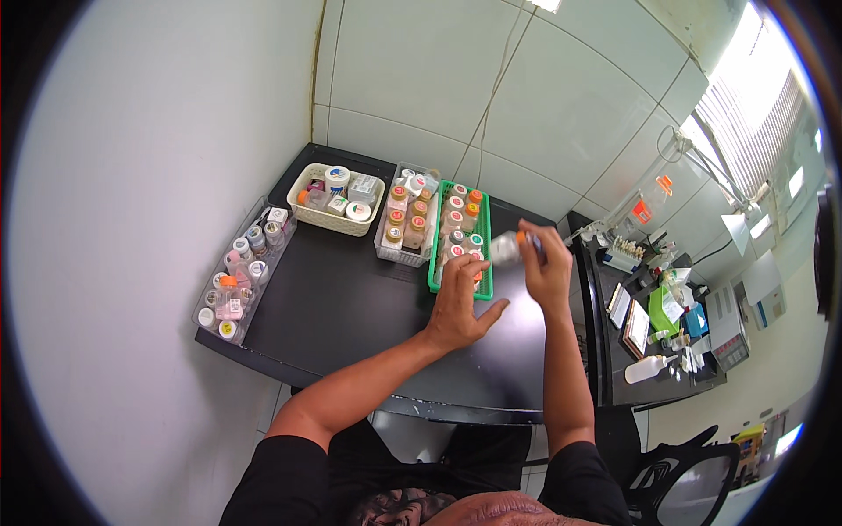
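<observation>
Right fingers (542,238) hold bottle (505,249) near green basket's rim (488,219) (open tabletop (351,324) leftward).

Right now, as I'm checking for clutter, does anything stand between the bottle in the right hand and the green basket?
Nothing visible stands between the bottle in the right hand and the right rim of the green basket. The left hand, though, hides part of the basket's near end; exact heights are hard to judge.

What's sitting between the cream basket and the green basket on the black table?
A pale plastic basket holding capped containers, as the head view shows.
</observation>
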A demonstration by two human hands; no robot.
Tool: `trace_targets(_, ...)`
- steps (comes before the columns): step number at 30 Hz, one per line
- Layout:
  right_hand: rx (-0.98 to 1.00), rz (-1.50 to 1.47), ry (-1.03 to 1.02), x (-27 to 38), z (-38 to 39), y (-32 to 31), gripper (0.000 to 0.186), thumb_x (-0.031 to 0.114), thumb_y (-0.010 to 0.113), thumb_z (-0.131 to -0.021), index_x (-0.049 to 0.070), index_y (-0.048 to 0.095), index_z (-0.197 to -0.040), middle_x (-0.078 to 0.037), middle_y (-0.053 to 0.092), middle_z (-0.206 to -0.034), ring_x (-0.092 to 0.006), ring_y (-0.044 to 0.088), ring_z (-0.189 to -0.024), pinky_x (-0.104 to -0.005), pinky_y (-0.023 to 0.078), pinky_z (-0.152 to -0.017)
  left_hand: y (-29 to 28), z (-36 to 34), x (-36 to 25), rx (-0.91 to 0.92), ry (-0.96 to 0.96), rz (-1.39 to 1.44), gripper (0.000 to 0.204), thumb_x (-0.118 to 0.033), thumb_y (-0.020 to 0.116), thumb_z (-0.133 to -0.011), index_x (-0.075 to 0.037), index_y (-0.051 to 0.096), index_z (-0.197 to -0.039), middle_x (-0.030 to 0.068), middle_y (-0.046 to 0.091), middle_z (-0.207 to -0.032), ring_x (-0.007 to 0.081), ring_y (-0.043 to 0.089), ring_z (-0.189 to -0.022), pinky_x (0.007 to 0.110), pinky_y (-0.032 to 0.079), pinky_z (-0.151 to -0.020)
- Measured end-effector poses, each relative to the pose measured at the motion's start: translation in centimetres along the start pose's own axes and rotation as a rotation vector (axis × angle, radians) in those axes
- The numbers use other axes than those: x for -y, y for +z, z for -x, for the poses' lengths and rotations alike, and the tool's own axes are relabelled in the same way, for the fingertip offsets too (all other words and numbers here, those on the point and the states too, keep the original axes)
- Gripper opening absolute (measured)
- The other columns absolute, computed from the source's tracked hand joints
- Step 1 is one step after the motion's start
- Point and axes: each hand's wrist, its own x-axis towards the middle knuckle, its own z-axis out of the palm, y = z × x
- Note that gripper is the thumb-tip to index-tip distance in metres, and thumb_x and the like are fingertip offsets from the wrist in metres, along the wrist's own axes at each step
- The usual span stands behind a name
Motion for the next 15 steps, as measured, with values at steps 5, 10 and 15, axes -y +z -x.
trace_targets(5, 0.165, -0.029, -0.021, 0.5, 6.0, -1.0, 0.033, -0.005, 0.068, -0.088, 0.001, 0.077, -0.120, -0.015, 0.068, -0.097, -0.0290, 0.069, -0.087, -0.0377, 0.056, -0.077, 0.6, 1.4, -0.3, 0.305, -0.046, 0.124, 0.081, -0.015, 0.082, -0.091, 0.001, 0.038, -0.157, 0.0226, 0.051, -0.144, 0.0373, 0.058, -0.127, 0.043, 0.047, -0.110)
trace_targets(10, 0.078, -0.035, -0.077, -0.5, 7.6, -1.0, 0.028, -0.001, 0.071, -0.089, -0.001, 0.077, -0.117, -0.014, 0.065, -0.091, -0.0284, 0.065, -0.080, -0.0380, 0.053, -0.071, 0.9, 2.3, -0.6, 0.461, -0.259, 0.321, 0.081, -0.011, 0.080, -0.094, -0.002, 0.032, -0.159, 0.0208, 0.054, -0.143, 0.0306, 0.059, -0.129, 0.043, 0.048, -0.107)
trace_targets(15, 0.099, 0.000, -0.139, -0.7, 8.3, -1.6, 0.026, 0.004, 0.076, -0.087, -0.002, 0.078, -0.112, -0.012, 0.063, -0.084, -0.0275, 0.060, -0.074, -0.0386, 0.050, -0.066, 1.4, 2.7, 0.0, 0.512, -0.345, 0.446, 0.078, -0.002, 0.081, -0.093, -0.004, 0.030, -0.152, 0.0184, 0.060, -0.137, 0.0248, 0.065, -0.122, 0.040, 0.054, -0.101)
